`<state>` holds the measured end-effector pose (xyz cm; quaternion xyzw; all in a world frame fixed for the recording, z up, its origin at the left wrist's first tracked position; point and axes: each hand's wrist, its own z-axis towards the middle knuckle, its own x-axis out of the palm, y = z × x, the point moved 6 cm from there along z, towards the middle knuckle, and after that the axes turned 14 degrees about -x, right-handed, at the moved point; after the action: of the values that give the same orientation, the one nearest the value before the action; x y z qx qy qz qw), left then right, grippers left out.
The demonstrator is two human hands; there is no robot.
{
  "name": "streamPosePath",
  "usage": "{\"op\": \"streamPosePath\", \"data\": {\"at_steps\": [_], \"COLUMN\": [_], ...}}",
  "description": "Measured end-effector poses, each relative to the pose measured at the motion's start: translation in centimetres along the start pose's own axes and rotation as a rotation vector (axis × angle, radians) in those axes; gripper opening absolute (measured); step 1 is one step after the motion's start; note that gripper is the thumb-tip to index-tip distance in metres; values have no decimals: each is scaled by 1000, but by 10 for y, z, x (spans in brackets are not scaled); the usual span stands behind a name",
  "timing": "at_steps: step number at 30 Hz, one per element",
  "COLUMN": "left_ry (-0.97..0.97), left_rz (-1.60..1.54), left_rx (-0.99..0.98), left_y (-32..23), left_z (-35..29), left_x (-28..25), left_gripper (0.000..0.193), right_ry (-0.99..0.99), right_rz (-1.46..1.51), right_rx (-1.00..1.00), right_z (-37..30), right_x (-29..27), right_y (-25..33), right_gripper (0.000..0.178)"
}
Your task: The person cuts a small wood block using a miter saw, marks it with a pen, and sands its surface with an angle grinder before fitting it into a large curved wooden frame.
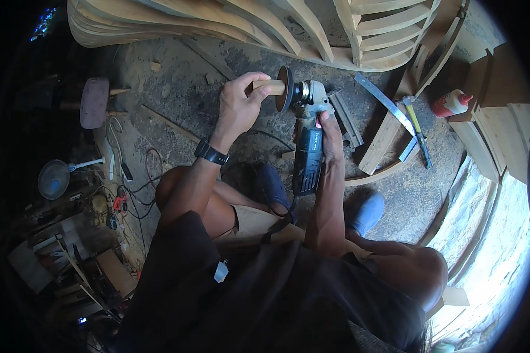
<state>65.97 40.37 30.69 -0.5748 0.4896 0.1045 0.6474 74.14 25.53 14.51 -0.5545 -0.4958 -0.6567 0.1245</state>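
Observation:
My left hand (pixel 241 101), with a dark watch on its wrist, pinches a small light wooden block (pixel 270 87). The block's right end meets the face of a round sanding disc (pixel 285 89), or nearly so; whether they touch I cannot tell. That disc is mounted on an angle grinder (pixel 310 135) with a dark body and a grey metal head. Wrapped round the grinder's body from the right is my right hand (pixel 331 136), its thumb near the upper part of the body. The grinder stands roughly upright in view, handle end toward me.
Curved wooden ribs (pixel 388 29) of a large frame span the far side. At right lie a metal square (pixel 386 103), a hammer (pixel 417 132), wooden strips and a red-and-white bottle (pixel 451 103). Cables and a fan (pixel 54 179) are at left. Blue clogs (pixel 368 212) rest on the floor.

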Motion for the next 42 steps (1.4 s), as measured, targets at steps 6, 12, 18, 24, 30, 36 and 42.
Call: {"op": "streamPosePath", "data": {"at_steps": [6,12,18,24,30,36,42], "left_ry": [-7,-4,-20,-15,3,-13,-1], "left_rz": [-77,-42,-23,5,15,19,-2], "left_rx": [10,-27,-30,-40,-57,-41,-28], "left_y": [4,1,-2,0,-4,1,2], "left_z": [5,5,4,3,1,-1,1], "left_x": [-3,-2,-1,0,2,-3,1], "left_gripper": [25,25,25,24,25,25,26], "right_ry": [2,26,22,24,0,9,5], "right_rz": [31,41,-86,-82,25,44,27], "right_rx": [3,-8,-10,-19,9,19,12], "right_z": [1,2,2,1,0,1,0], "right_x": [4,6,3,4,-2,3,3], "right_y": [-2,-3,-1,1,-1,-7,-1], "right_gripper": [61,64,72,70,61,62,65]}}
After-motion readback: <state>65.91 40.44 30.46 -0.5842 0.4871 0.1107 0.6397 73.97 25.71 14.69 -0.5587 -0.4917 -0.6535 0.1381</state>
